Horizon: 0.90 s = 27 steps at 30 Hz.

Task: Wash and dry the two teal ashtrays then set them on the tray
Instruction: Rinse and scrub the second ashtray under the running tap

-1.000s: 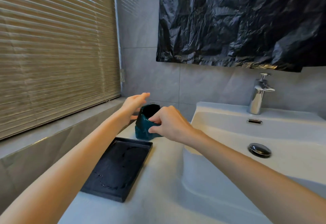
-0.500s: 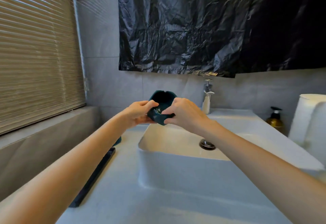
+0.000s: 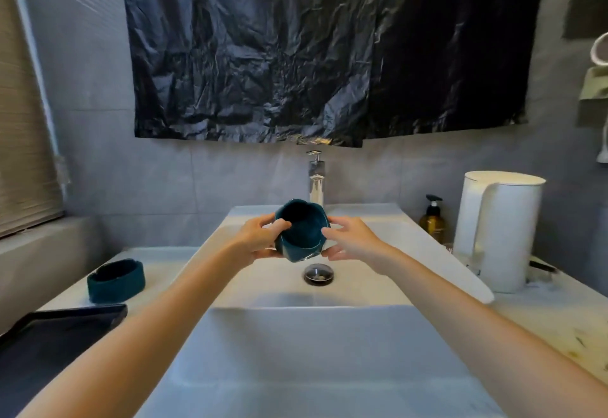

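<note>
I hold one teal ashtray (image 3: 301, 232) tilted, its opening toward me, over the white sink (image 3: 329, 302), just below the faucet (image 3: 316, 181). My left hand (image 3: 260, 240) grips its left side, thumb on the rim. My right hand (image 3: 350, 241) is at its right side with fingers spread, only the fingertips touching it. The second teal ashtray (image 3: 115, 279) stands on the counter left of the sink. In front of it, at the lower left, lies the black tray (image 3: 59, 329), with nothing on the part I can see.
The drain plug (image 3: 318, 274) sits in the basin under the held ashtray. An amber soap bottle (image 3: 432, 220) and a white kettle (image 3: 500, 230) stand on the counter to the right. Black plastic sheeting (image 3: 312, 49) covers the wall above; window blinds (image 3: 23, 154) hang at left.
Both hands lifted one ashtray from the counter beside the tray and carried it right, over the basin. My right hand's grip has loosened to fingertips. My view swung right.
</note>
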{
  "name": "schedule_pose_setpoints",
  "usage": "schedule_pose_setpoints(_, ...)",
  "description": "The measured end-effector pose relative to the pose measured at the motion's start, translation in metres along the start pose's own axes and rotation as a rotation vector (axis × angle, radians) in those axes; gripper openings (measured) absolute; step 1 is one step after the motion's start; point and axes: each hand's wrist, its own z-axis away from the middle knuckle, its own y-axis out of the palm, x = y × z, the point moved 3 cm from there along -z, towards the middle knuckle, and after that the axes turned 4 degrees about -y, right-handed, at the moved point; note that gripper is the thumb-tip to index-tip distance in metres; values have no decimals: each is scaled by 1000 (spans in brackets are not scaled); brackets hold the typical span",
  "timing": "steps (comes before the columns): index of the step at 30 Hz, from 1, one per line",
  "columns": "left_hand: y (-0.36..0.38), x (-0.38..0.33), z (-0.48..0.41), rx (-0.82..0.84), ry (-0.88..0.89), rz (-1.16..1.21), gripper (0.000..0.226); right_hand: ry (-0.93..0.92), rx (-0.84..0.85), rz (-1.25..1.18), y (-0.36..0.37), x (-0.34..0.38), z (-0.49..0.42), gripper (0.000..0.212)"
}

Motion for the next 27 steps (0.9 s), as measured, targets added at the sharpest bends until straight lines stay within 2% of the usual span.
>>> schedule_pose_setpoints(5,24,9,-33,20,-118,120,26,39,-95,16,-15,-16,-26,41)
schedule_pose_setpoints(7,31,10,-47,45,-112,137,24,85,-112,10,-22,-19,-35,43)
schedule_pose_setpoints(9,37,10,-61,76,-65,93,25,134,-88,-13,-26,-22,-44,48)
schedule_pose_setpoints(13,45,2,-79,193,138,-60,44,167,-131,-69,-35,-36,-66,55)
schedule_pose_setpoints(16,54,-4,-85,186,389,-275,53,84,-242,-39,-41,-47,-76,48)
schedule_pose_setpoints(21,56,3,-94,114,697,-422,63,-260,-357,130,-43,-56,-79,46)
schedule_pose_setpoints(24,50,7,-94,117,722,-471,63,-365,-342,168,-40,-55,-78,42)
schedule_pose_setpoints(27,47,13,-97,145,571,-363,56,-321,-280,184,-37,-58,-77,46)
